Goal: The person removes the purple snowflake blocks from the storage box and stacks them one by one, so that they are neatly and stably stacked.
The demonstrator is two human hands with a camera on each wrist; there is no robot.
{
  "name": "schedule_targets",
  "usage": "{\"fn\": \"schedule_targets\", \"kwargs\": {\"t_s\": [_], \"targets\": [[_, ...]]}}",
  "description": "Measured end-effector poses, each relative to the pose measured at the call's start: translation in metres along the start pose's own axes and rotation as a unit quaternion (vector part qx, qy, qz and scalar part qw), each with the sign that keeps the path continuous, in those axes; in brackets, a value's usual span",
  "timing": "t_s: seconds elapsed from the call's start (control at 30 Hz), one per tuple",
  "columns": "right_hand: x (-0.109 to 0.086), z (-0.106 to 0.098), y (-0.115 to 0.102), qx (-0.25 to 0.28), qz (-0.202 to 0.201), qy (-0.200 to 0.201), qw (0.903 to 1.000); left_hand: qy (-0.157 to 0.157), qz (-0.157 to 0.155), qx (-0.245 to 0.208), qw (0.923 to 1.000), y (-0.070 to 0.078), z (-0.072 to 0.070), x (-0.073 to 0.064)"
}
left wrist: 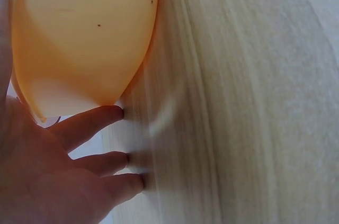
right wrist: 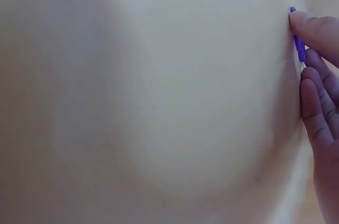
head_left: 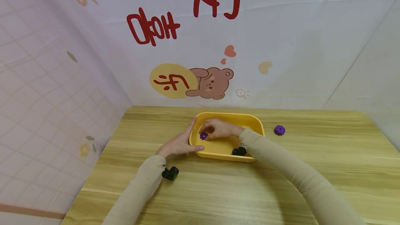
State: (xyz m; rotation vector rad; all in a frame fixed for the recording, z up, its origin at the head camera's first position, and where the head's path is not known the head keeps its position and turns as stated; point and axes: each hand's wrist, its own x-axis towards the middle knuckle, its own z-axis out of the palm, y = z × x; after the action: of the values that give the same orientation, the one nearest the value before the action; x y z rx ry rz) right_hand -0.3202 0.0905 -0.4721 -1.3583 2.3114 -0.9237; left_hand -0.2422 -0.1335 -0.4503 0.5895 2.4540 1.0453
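Note:
A purple notched plastic disc is at the left end inside a yellow plastic bin. My right hand reaches down into the bin and pinches the disc between thumb and fingers. In the right wrist view the purple disc shows edge-on, close to the bin floor. At the bin's left end, my left hand spans the corner with its thumb over the front rim. Its fingers are spread and fairly straight, one touching the bin's outer wall in the left wrist view.
To the right of the bin, a small stack of purple notched discs lies on the wood-grain table. Close behind the table hangs a printed white cloth. A black device sits by the left cuff, another by the right.

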Motion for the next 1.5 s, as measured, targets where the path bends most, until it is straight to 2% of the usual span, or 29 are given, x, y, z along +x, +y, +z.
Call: {"fn": "schedule_targets", "kwargs": {"t_s": [0.3, 0.53, 0.73, 0.93, 1.1, 1.3, 1.5], "targets": [[0.001, 0.002, 0.003, -0.01, -0.005, 0.014, 0.9998, -0.003, 0.004, -0.004, 1.0, 0.0, 0.001, 0.0], [0.002, 0.003, 0.004, 0.03, 0.014, 0.014, 0.9994, -0.005, 0.001, 0.0, 1.0, 0.0, 0.0, 0.0], [0.003, 0.0, 0.001, 0.043, 0.028, 0.012, 0.9986, -0.004, 0.005, -0.005, 1.0, 0.001, 0.0, -0.002], [0.003, -0.006, -0.006, 0.071, 0.038, 0.031, 0.9963, -0.007, 0.011, -0.003, 0.9999, 0.001, -0.001, -0.002], [0.003, -0.015, -0.013, 0.085, 0.029, 0.04, 0.9952, -0.01, 0.009, -0.01, 0.9999, 0.001, 0.0, -0.002], [-0.001, -0.035, -0.026, 0.103, 0.014, 0.044, 0.9936, 0.001, 0.016, 0.001, 0.9999, 0.001, -0.001, -0.002], [-0.011, -0.055, -0.038, 0.094, 0.012, 0.06, 0.9937, -0.003, 0.004, 0.002, 1.0, 0.001, 0.0, -0.002]]}}
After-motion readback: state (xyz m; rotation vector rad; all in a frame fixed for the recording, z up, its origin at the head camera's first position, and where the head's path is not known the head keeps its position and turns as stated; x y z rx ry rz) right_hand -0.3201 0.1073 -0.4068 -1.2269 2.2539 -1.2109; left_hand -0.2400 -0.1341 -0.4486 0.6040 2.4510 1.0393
